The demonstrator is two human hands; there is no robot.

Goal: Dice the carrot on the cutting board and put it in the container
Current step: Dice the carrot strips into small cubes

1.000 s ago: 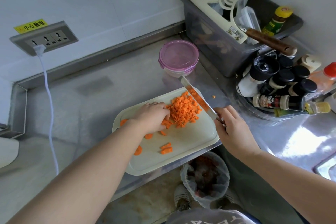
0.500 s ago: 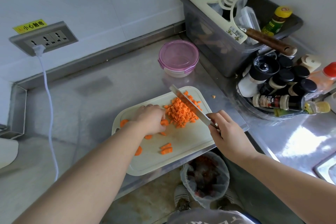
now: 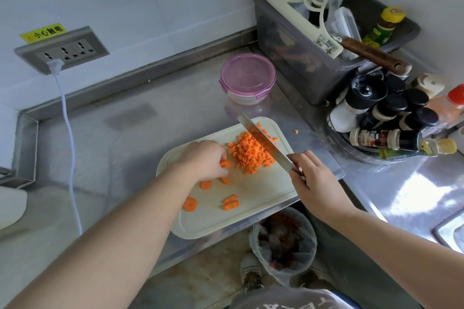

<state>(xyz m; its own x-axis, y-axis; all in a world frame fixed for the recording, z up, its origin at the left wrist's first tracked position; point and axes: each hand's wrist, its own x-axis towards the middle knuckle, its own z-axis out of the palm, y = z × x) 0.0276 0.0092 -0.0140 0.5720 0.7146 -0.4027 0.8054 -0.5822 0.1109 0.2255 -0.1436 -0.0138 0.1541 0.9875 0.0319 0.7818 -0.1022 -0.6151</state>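
Several carrot slices [image 3: 190, 204] lie nearest us on the board [image 3: 251, 216]. Beyond them our left hand [image 3: 203, 162] pinches one slice [image 3: 225, 163]; our right hand [image 3: 317, 180] grips the knife [image 3: 263, 144], its blade across the dice [image 3: 248, 154]. Farther off, the lidded container [image 3: 247, 80] stands on the desk [image 3: 150, 133].

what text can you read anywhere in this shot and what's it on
"小心触电": on the yellow sticker on the wall above the socket panel.
Squeegee label: a barcode and print, too small to read.
Green bottle: label too blurred to read.
Lying spice jar: label too blurred to read.
Clothing print at the bottom edge: cut off, unreadable.
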